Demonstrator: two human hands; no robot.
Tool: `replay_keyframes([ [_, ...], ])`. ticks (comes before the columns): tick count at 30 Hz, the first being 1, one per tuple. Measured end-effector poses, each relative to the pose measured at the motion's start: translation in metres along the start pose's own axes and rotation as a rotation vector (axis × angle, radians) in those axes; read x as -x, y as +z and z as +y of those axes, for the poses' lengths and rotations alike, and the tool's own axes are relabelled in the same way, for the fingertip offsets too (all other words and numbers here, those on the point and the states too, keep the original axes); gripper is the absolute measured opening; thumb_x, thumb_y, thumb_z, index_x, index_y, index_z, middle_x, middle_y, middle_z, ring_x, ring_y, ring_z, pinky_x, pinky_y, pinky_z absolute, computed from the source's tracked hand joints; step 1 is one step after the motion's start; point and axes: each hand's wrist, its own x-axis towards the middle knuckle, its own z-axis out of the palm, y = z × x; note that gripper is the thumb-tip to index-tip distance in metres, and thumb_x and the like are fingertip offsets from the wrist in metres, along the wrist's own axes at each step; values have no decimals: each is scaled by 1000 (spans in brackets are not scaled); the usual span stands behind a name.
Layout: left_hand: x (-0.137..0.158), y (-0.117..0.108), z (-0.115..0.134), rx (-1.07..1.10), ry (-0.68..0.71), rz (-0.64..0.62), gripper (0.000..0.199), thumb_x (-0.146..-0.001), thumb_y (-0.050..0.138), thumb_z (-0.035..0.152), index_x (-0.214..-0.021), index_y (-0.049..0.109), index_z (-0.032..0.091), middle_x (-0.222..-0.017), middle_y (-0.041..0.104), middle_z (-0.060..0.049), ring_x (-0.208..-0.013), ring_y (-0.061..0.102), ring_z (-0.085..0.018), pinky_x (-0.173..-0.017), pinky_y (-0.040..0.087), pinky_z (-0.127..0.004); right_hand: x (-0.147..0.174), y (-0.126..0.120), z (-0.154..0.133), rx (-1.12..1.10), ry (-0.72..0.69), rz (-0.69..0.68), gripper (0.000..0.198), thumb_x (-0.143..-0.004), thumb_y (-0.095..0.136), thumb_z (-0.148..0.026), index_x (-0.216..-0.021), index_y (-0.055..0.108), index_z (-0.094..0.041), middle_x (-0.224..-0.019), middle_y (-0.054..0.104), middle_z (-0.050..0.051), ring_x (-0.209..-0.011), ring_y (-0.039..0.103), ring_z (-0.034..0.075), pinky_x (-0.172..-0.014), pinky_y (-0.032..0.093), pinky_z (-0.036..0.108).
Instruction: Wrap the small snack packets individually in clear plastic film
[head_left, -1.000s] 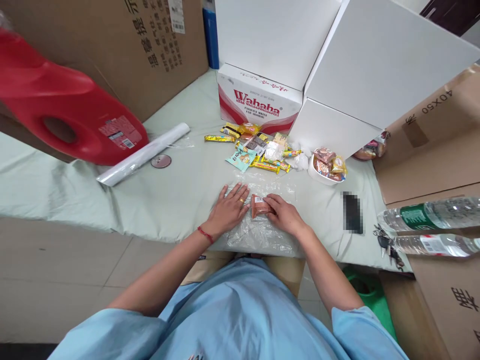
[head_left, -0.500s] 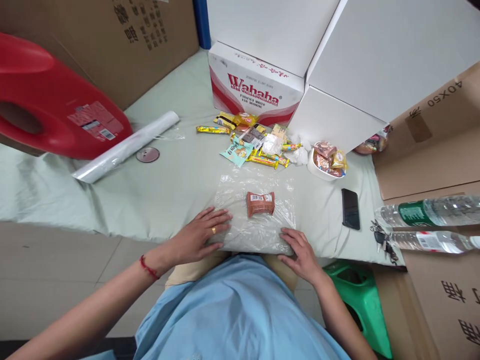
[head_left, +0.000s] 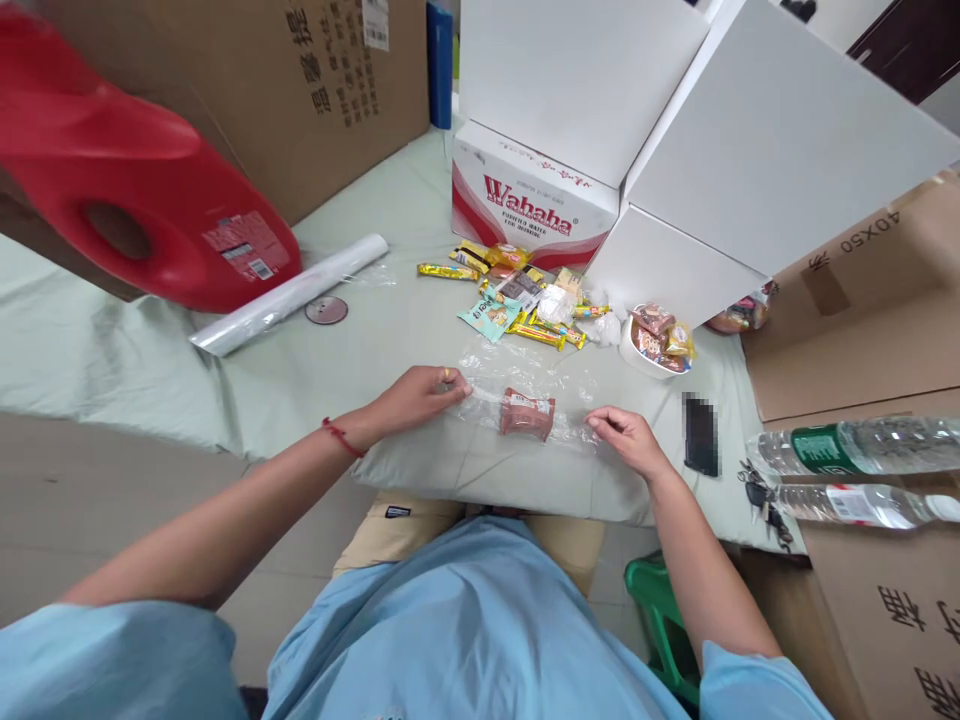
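A reddish-brown wrapped snack (head_left: 527,415) lies in the middle of a clear plastic sheet (head_left: 574,428), whose near part is folded up over it. My left hand (head_left: 429,392) pinches the sheet's left edge, left of the snack. On the other side, my right hand (head_left: 625,436) has its thumb and fingers closed on the right edge. Just beyond the sheet sits a pile of small packaged snacks, among them a mint-green packet (head_left: 491,315) and several yellow sticks (head_left: 537,332).
A white bowl (head_left: 637,362) of snacks stands right of the pile, with a phone (head_left: 701,437), keys (head_left: 765,497) and two water bottles (head_left: 862,447) farther right. At left are a plastic roll (head_left: 292,295), a round disc (head_left: 326,310) and a red jug (head_left: 172,200). Boxes (head_left: 525,195) line the back.
Both hands lay flat on the sheet's near corners before. They have now gripped it and lifted the near edge forward, over the snack. The whole view has shifted slightly.
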Motion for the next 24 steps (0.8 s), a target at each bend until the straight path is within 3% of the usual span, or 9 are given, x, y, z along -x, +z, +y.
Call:
replay_keyframes([
  [2,-18,0,-2,-76,-43,56,37,-97,50,49,-79,67,21,-83,73,-4,-80,64,-21,-77,51,-33,-25,-2,8,12,45,16,42,-95,60,-57,-95,75,-19,-77,70,2,-71,63,18,-71,53,32],
  [6,-34,15,-12,-154,-77,145,29,-91,54,43,-73,62,22,-81,70,-8,-91,62,-26,-83,50,-37,-53,0,21,230,79,83,34,-91,61,-46,-98,76,-17,-84,71,6,-75,63,21,-76,55,37],
  [11,-27,25,-19,-107,-126,306,29,-94,50,41,-88,69,21,-101,74,-11,-105,64,-28,-99,52,-44,-39,7,-10,404,-129,294,28,-100,55,-36,-112,77,-23,-108,72,12,-95,68,26,-87,58,41],
  [14,-16,21,-10,-128,-234,566,26,-97,50,37,-101,70,21,-114,69,-13,-116,61,-30,-110,49,-49,-31,28,-40,319,-301,127,30,-105,53,-34,-123,75,-26,-118,70,11,-102,70,23,-90,59,36],
  [16,-6,19,4,-181,-273,780,23,-98,52,34,-108,69,22,-122,64,-15,-125,56,-31,-114,46,-51,-33,47,-51,306,-342,-20,32,-106,53,-32,-130,72,-29,-124,68,10,-109,70,22,-95,59,36],
  [19,14,28,35,-262,-125,963,21,-100,51,27,-108,70,21,-120,64,-15,-128,56,-31,-114,44,-52,-41,69,-52,364,-285,-103,35,-105,53,-28,-134,71,-29,-129,67,10,-114,69,23,-100,58,37],
  [20,19,35,45,-274,-18,921,22,-100,50,25,-107,71,22,-114,68,-13,-125,59,-30,-112,45,-52,-43,73,-50,374,-269,-106,35,-104,52,-26,-134,71,-29,-129,66,10,-113,69,23,-100,58,37],
  [22,24,55,62,-261,185,662,29,-99,49,19,-114,73,26,-115,74,-8,-124,64,-26,-110,46,-49,-46,76,-47,355,-267,-107,35,-104,52,-25,-133,72,-28,-128,67,10,-114,69,22,-101,57,37],
  [24,20,80,71,-233,298,448,37,-98,49,16,-123,73,29,-120,77,-7,-126,65,-24,-106,48,-45,-47,72,-46,312,-291,-122,35,-104,50,-23,-131,72,-28,-126,68,9,-114,69,21,-102,57,36],
])
